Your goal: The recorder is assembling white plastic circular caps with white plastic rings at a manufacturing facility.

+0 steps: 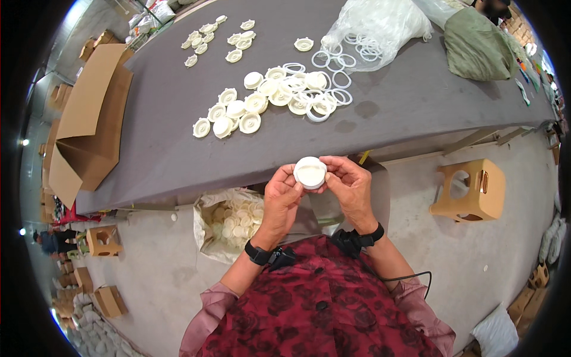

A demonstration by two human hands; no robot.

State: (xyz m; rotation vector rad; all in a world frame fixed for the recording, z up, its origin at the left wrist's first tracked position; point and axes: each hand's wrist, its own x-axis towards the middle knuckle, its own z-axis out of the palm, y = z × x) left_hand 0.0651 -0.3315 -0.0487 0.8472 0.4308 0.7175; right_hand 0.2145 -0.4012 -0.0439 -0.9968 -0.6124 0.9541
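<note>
Rose-patterned red clothing (315, 297) is facing the grey-covered table (166, 119). Before the table's near edge, an open sack (205, 235) is holding pale discs (239, 223); rightward, the left hand (279, 199) is pinching a round white cap (310, 173) from one side and the right hand (352, 189) from the other, probably steadying its rim while leaving its face clear. That face is pointing toward the camera; its circular outline is showing no long axis.

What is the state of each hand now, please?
Left hand: closed, holding the round white cap by its left side.
Right hand: closed, holding the same cap by its right side.
</note>
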